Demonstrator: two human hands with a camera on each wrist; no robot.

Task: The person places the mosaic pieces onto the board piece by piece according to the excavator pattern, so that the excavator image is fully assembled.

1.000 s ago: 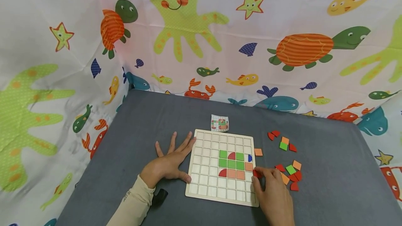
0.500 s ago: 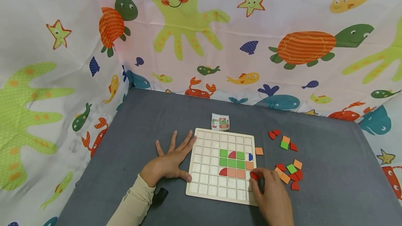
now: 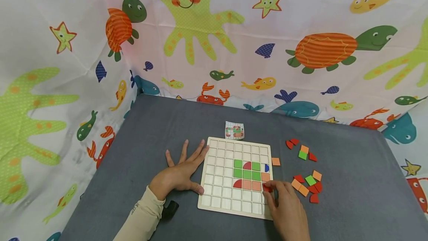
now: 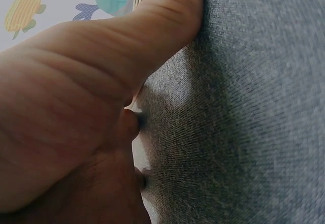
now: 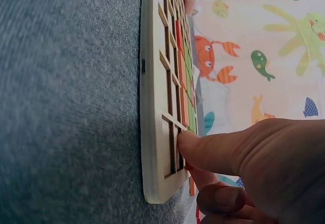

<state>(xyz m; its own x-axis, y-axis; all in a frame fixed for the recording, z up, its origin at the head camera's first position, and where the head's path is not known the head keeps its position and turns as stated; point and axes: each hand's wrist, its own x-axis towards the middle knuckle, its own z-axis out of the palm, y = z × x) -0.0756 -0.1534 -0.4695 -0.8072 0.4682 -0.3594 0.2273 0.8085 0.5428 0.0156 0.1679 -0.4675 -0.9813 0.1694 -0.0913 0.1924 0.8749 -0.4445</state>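
Note:
A wooden grid board (image 3: 220, 196) lies on the table, with green squares (image 3: 247, 174), orange squares (image 3: 251, 185), red quarter-circle tiles (image 3: 237, 183) and a blue-marked tile (image 3: 266, 167) in some cells. My right hand (image 3: 287, 207) pinches a red tile (image 3: 266, 188) over a cell at the board's right edge, below an orange square. In the right wrist view, the thumb (image 5: 213, 150) presses down at that cell and largely hides the tile. My left hand (image 3: 178, 174) lies with fingers spread, thumb and fingertips touching the board's left edge.
A small printed pattern card (image 3: 234, 131) lies behind the board. Loose red, green and orange tiles (image 3: 309, 179) are scattered to the right, and a single orange square (image 3: 275, 161) sits beside the board's right edge. A patterned cloth (image 3: 200, 29) rises behind the table.
My right hand has moved left with the red tile, from outside the board's right edge to over a rightmost cell. The left hand has stayed in place.

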